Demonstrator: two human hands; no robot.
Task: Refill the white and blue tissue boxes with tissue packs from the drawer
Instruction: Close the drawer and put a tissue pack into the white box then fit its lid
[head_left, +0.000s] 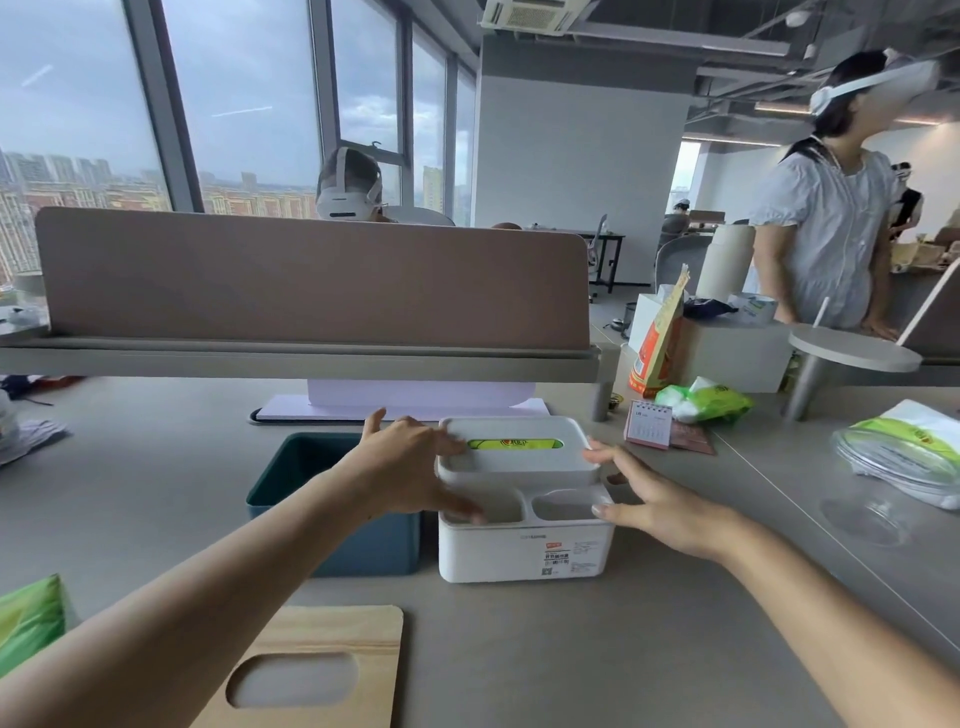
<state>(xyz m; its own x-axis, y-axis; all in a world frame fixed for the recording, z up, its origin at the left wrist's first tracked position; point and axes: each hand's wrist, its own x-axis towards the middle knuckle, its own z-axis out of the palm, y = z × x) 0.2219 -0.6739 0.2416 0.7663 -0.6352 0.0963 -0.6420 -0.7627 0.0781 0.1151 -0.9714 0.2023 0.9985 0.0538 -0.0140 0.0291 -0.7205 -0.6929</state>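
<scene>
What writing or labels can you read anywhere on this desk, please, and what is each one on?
None reads clearly.
White tissue box: front sticker, print too small.
Pack showing through its lid slot: red mark, blurred.
Desk calendar: digits too small.
Orange bag: print blurred.

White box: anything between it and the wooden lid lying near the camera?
Head view: nothing. Between the white tissue box and the wooden lid there is only bare grey desk.

The white tissue box (524, 545) stood upright on the counter (571, 649), lid on (green pack (511, 444) showing through the slot). Just left, touching it, the blue box (337, 519) sat open.
</scene>
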